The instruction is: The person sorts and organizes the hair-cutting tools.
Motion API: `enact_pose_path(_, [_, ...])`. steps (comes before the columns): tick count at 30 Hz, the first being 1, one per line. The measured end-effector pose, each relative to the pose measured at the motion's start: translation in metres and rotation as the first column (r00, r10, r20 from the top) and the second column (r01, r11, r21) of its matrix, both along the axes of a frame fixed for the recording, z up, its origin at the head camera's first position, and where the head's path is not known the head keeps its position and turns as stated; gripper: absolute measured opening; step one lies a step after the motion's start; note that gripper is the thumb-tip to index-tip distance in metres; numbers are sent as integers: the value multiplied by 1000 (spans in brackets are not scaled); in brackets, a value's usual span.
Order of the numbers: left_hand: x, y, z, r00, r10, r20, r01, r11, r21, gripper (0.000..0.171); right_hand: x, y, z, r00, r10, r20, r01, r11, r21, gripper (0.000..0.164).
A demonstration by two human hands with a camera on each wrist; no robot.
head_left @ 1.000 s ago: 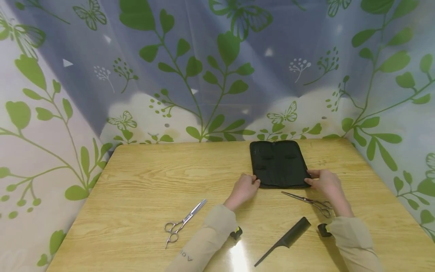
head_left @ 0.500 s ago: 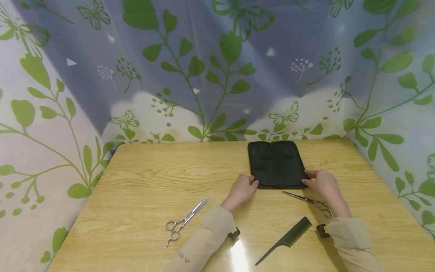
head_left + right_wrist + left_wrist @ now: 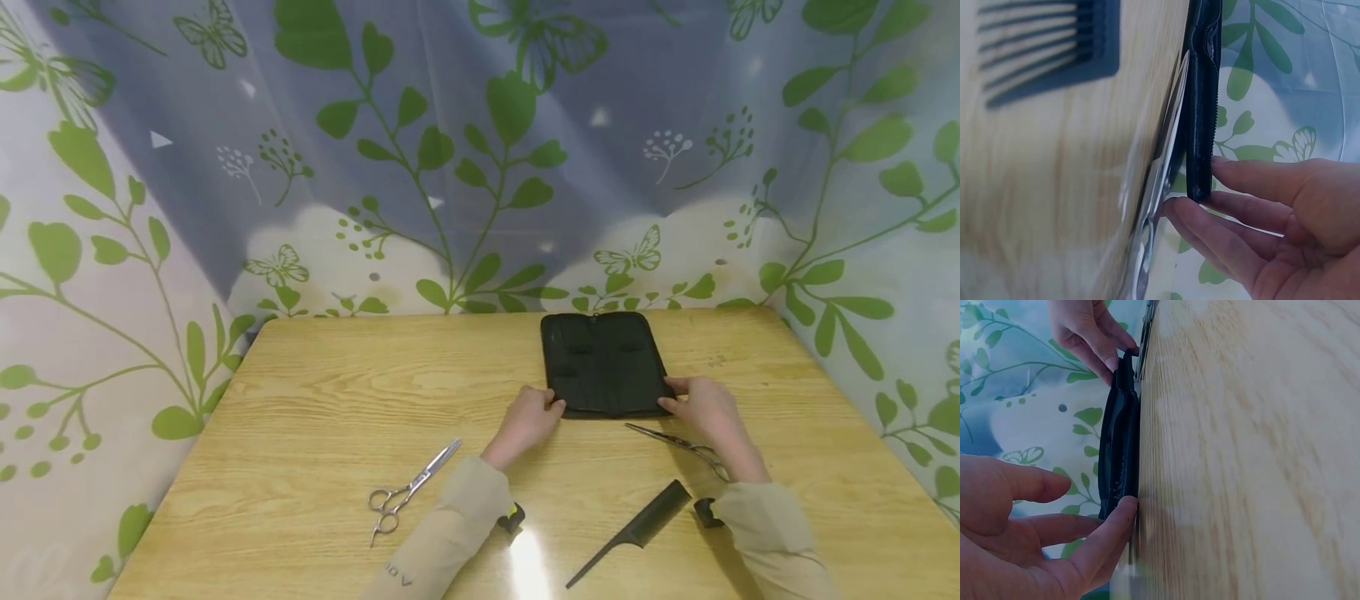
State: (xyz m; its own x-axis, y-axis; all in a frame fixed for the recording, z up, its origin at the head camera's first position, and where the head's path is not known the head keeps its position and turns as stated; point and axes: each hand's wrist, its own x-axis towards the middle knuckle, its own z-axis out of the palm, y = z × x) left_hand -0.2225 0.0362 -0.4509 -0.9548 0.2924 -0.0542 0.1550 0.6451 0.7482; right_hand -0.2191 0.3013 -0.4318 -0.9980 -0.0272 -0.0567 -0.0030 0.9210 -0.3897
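A black zip case (image 3: 611, 375) lies unfolded near the back of the wooden table, with elastic loops inside. My left hand (image 3: 525, 423) is at its near left corner. In the left wrist view the fingertips (image 3: 1124, 509) touch that corner, while the thumb is held apart from it. At the near right corner my right hand (image 3: 708, 417) pinches the case's edge, thumb on the zip side. Dark scissors (image 3: 667, 437) lie just in front of the case, partly hidden by the right hand. A black tail comb (image 3: 637, 529) rests nearer to me, between the forearms.
Silver thinning scissors (image 3: 416, 483) lie on the table (image 3: 360, 375) left of my left forearm. A patterned curtain (image 3: 420, 208) hangs behind the table and along both sides. Black wrist cameras sit under both sleeves.
The case has slid slightly to the left, and both hands have moved along with it. The comb and both pairs of scissors stay where they were.
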Motion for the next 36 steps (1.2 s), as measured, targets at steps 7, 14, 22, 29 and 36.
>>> enact_pose_path(7, [1, -5, 1, 1000, 1, 28, -1, 1000, 7, 45, 0, -5, -1, 1000, 11, -14, -11, 1000, 23, 50])
enact_pose_path(14, [1, -9, 0, 1000, -21, 15, 21, 1000, 16, 44, 1, -10, -3, 999, 4, -41, -4, 1000, 9, 49])
enact_pose_path(22, [-1, -15, -1, 999, -36, -19, 36, 999, -9, 40, 1, -16, -5, 998, -7, -57, 7, 1000, 0, 48])
enact_pose_path(29, [-1, -22, -2, 999, -30, -21, 30, 1000, -8, 39, 2, -24, -5, 999, -25, -35, 24, 999, -24, 46])
enact_pose_path(36, [-1, -27, 0, 1000, -23, -5, 23, 1000, -1, 39, 3, -29, -5, 999, -22, -47, 20, 999, -24, 46])
